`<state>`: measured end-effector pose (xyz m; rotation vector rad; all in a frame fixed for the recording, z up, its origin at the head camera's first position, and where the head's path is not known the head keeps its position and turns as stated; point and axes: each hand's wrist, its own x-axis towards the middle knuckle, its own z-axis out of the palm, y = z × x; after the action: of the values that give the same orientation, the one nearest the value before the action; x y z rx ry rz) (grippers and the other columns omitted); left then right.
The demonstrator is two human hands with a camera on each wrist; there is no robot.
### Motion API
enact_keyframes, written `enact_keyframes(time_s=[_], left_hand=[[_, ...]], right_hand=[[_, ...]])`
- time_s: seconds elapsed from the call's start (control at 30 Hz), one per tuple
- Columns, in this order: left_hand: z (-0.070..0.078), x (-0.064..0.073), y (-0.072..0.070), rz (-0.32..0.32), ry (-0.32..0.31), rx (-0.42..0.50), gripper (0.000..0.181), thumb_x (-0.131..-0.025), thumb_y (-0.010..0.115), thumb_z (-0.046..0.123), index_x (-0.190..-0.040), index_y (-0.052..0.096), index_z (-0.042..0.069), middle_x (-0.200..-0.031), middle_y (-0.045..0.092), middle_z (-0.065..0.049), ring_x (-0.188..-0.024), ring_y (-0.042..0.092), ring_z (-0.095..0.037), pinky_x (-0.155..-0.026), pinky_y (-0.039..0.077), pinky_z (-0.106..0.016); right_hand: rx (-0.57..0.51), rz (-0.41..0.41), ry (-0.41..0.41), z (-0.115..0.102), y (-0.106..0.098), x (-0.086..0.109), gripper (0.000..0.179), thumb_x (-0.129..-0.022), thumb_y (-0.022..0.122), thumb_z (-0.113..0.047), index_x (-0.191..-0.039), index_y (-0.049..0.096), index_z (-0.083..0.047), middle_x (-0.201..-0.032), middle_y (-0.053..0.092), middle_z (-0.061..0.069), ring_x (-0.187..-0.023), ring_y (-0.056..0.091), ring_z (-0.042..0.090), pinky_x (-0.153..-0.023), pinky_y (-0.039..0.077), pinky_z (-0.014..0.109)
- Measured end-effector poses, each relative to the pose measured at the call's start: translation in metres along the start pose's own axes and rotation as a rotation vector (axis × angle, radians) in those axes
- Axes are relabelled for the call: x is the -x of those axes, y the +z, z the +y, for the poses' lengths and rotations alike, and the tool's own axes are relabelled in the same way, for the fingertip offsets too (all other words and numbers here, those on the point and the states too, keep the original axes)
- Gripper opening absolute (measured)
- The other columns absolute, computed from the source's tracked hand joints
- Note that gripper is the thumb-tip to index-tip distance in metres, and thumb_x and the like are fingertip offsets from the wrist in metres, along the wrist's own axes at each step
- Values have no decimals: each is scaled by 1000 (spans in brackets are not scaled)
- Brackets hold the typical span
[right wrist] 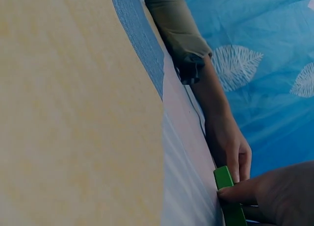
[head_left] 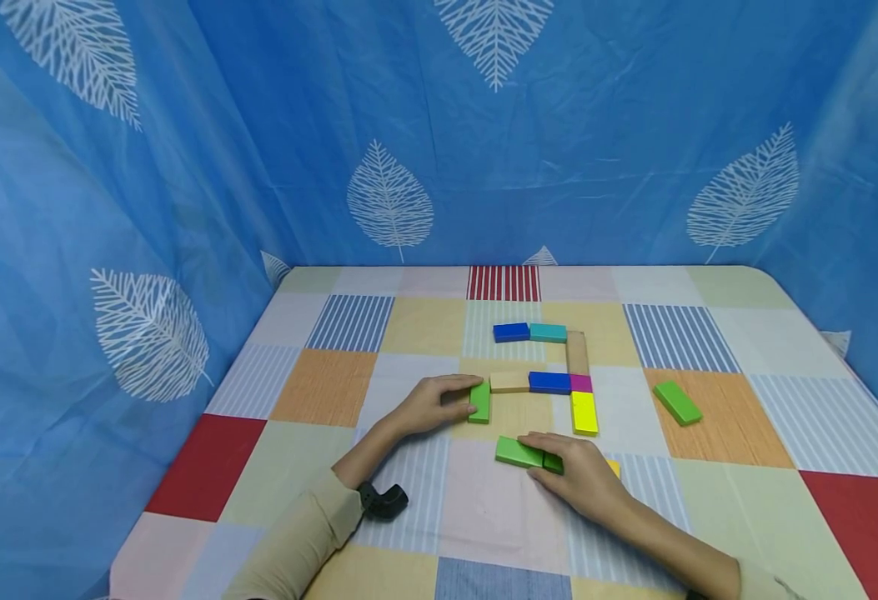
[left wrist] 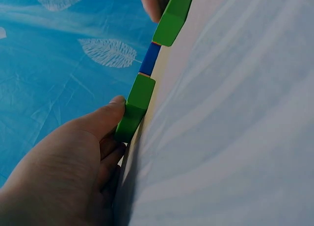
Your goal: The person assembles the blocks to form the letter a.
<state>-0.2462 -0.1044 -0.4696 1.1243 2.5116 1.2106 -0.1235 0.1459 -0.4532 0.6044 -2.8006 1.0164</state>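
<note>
My left hand (head_left: 433, 402) pinches a green block (head_left: 479, 402) with thumb and fingers. This block stands at the left end of a row, beside a plain wooden block (head_left: 509, 382). Nearer the front, my right hand (head_left: 581, 473) grips a green piece (head_left: 519, 451); a dark seam crosses it near the fingers, and I cannot tell whether it is one block or two. In the left wrist view the left thumb presses the side of the green block (left wrist: 136, 106). The right wrist view shows the right thumb on the green piece (right wrist: 223, 177).
Joined to the row are a blue block (head_left: 549, 382), a magenta block (head_left: 580, 383), a yellow block (head_left: 584, 413) and an upright wooden block (head_left: 577, 353). Behind lie turquoise (head_left: 548, 333) and blue (head_left: 511, 332) blocks. Another green block (head_left: 677, 403) lies right. A yellow-orange piece (head_left: 614, 468) is partly hidden.
</note>
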Motion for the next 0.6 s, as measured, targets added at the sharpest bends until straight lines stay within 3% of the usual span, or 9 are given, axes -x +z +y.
enact_keyframes(time_s=[0.6], left_hand=[[-3,-1,1,2,5,3,47,-87,64,29,-130,54,14,-130,53,-2,-124,43,-14,-103,34,-29]], right_hand=[[14,36,-53,-3,11,-14,45,-70,80,-27,-111,69,-11,-109,66,5,-103,61,21,-84,50,36]])
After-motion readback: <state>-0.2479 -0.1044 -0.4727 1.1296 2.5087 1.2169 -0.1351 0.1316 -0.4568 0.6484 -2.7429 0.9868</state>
